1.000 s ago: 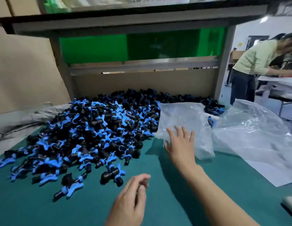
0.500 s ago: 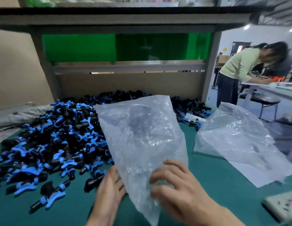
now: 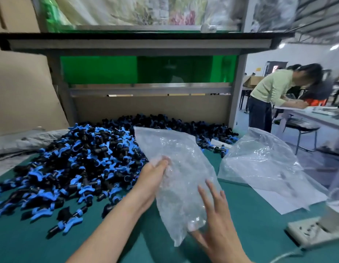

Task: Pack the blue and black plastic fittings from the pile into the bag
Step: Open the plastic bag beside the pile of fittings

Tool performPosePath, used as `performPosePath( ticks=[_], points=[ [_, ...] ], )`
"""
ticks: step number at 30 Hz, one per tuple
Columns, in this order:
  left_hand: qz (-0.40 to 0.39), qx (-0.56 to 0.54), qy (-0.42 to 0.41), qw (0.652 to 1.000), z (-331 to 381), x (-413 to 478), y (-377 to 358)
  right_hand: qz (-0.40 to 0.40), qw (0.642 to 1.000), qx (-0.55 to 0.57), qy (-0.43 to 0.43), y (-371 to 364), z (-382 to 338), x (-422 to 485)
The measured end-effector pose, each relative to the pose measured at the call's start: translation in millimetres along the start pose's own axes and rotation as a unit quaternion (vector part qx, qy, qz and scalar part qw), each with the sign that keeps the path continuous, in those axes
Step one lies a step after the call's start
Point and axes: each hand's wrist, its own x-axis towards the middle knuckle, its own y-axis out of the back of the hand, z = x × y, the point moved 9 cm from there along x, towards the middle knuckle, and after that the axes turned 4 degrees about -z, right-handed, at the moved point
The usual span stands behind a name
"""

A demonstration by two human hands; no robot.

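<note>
Green table [image 3: 32, 243] — fittings pile [image 3: 79, 164], spare bag [image 3: 259, 164]

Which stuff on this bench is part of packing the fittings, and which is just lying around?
For the job: pile of blue and black fittings; clear bag, gripped by the left hand, touched by the right hand.
Lying about: second plastic bag, white power strip, grey cloth.
</note>
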Motion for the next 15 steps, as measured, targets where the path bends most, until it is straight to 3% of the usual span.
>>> performPosePath(
  ticks=[2,5,7,9,10,12,15],
  points=[
    [-0.006,0.025,-0.042,0.999,37.9,2.3,-7.1,-0.003,0.985,0.089,-0.149,-5.5,38.0,-1.4],
    [-0.017,0.07,-0.118,0.99,90.6,-3.7,-12.6,-0.015,0.932,0.2,-0.303,-19.7,69.1,-2.2],
    [-0.039,-0.004,-0.152,0.988,123.3,-11.0,-18.8,-0.009,0.896,0.287,-0.339,-24.7,66.5,7.9],
    [-0.118,-0.069,-0.182,0.974,159.7,-19.5,-42.7,-0.003,0.853,0.389,-0.347,-28.3,47.8,29.1],
    [-0.171,-0.061,-0.194,0.964,175.6,-22.8,-61.5,0.003,0.808,0.469,-0.356,-33.2,36.3,40.2],
    [-0.229,0.032,-0.213,0.949,193.7,-27.3,-98.7,0.023,0.679,0.622,-0.39,-46.3,12.1,57.0],
    [-0.167,0.175,-0.266,0.933,189.8,-19.6,-111.7,0.064,0.51,0.742,-0.431,-56.0,-7.2,61.4]
  ],
)
